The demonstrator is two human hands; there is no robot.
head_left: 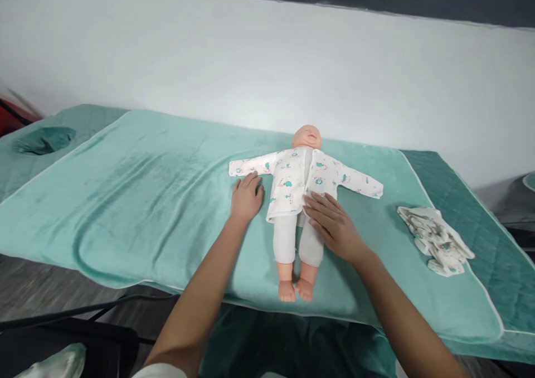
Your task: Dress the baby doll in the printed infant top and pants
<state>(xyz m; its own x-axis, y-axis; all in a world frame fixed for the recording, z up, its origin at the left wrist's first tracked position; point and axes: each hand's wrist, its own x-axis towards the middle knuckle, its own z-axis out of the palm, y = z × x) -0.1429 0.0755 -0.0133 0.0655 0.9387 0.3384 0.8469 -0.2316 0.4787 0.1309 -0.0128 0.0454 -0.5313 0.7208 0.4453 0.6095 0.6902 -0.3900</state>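
Both forearms reach in from the near side, bare, slanting toward each other as they go far. The left forearm [204, 289] runs from near left up to the left hand [246, 199], its wrist [238, 221] almost in line with the arm. That hand lies palm down, back upward, fingers pointing far and gently bent, thumb along its right side. The right forearm [397, 311] comes from near right, angling far and left. The right hand [332, 224] is palm down too, fingers long and close together, pointing far left, the thumb on the near side. The left fingertips sit slightly farther than the right ones.
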